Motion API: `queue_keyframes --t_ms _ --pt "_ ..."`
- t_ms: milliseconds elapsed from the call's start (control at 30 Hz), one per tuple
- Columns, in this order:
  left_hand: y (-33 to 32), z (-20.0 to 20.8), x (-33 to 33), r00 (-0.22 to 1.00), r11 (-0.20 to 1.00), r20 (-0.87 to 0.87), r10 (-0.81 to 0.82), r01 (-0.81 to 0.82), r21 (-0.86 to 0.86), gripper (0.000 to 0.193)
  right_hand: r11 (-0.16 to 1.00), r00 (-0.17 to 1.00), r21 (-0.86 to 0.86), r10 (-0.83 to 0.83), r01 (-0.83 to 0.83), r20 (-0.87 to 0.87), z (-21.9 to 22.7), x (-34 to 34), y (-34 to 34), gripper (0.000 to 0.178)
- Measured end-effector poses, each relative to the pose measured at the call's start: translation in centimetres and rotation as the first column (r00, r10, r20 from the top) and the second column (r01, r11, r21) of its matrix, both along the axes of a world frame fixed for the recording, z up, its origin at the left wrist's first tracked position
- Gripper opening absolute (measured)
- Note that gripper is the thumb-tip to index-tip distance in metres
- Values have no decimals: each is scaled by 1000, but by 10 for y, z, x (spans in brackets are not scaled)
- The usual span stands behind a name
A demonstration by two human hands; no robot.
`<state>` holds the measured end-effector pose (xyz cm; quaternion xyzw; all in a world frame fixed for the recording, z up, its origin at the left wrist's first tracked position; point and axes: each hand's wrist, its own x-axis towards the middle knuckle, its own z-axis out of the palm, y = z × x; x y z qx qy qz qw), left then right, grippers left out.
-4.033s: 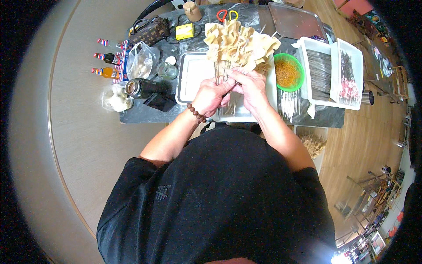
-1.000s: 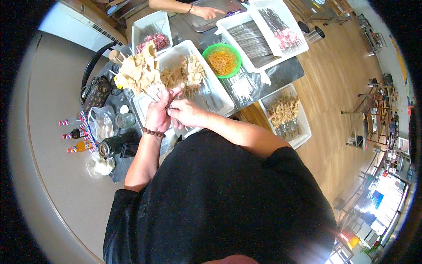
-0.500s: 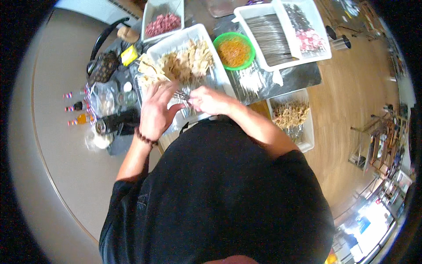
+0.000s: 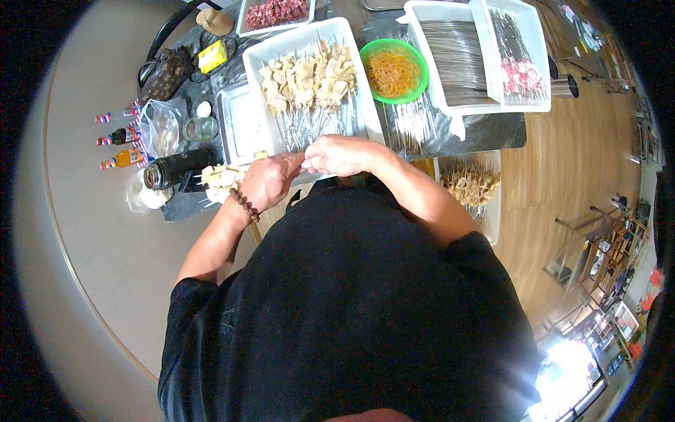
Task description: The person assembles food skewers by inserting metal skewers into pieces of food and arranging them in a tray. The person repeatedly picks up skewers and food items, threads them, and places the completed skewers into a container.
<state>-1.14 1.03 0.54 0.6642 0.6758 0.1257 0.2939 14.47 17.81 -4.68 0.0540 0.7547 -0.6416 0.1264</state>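
My left hand (image 4: 271, 183), a beaded bracelet at its wrist, is curled above the near edge of the white tub (image 4: 365, 126). Its fingertips meet those of my right hand (image 4: 342, 155), which is closed too. Pale, folded sheet-like food pieces (image 4: 221, 179) stick out left of my left hand. They appear to sit on a bundle of skewers whose shafts run under the hands, mostly hidden. Inside the tub lie many metal skewers (image 4: 309, 130) threaded with similar pale pieces (image 4: 309, 76), handle ends towards me.
A metal tray (image 4: 238, 123) lies left of the tub. Right of it are a green basket (image 4: 424, 88) of orange strands and a white bin (image 4: 439, 105) of bare skewers. A black cylinder (image 4: 179, 169), a glass jar (image 4: 202, 129) and bottles (image 4: 125, 159) stand left.
The pale pieces have swung from above my left hand to its left, uncovering the metal tray. My left hand has gone from spread fingers to curled, meeting the right. The view has shifted.
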Motion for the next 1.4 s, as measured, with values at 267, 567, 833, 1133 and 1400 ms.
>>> queue_keyframes --t_ms 267,567,833,1133,1400 --pt "-23 22 -21 855 975 -505 116 -196 -108 21 377 573 588 -798 716 -186 -40 25 101 20" --pt "-26 -75 -89 613 862 -770 -175 -283 -421 22 527 643 846 -677 84 358 -63 -2 148 34" --pt "-5 -105 -73 707 723 -702 -84 -442 -532 32 476 549 498 -836 724 1 -87 32 163 19" --pt "-9 -61 -83 683 777 -730 -16 -452 -439 30 64 339 -665 -894 744 293 -42 68 146 24" --pt "-21 9 -56 724 896 -619 306 -438 -70 25 224 289 -266 -927 938 238 -69 56 161 16"
